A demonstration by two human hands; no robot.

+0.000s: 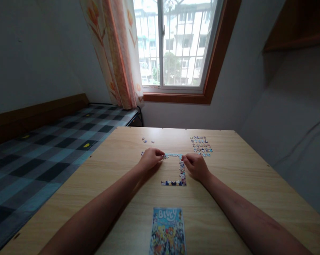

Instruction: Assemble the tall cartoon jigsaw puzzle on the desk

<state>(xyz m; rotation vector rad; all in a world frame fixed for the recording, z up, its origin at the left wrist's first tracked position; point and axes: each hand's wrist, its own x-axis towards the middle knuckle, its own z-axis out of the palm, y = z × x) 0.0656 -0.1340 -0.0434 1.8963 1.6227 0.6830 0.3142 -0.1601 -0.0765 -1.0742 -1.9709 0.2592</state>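
A partly joined jigsaw puzzle border [182, 171] lies on the table, with a top row, a right side and a bottom row; its left side is open. At the left end of the top row, my left hand [150, 158] pinches a small puzzle piece [165, 156] between thumb and fingertips. My right hand [196, 166] is closed at the border's top right corner, its fingertips pressed on the edge there. Nearer to me lies a picture card [167, 230] reading "Bluey", with many colourful figures.
Loose puzzle pieces [201, 145] lie in several rows at the right back of the wooden table [117, 212]. A few more pieces [144, 140] are scattered behind my left hand. A bed with a checked cover [56, 148] stands along the left; a window [176, 46] is beyond.
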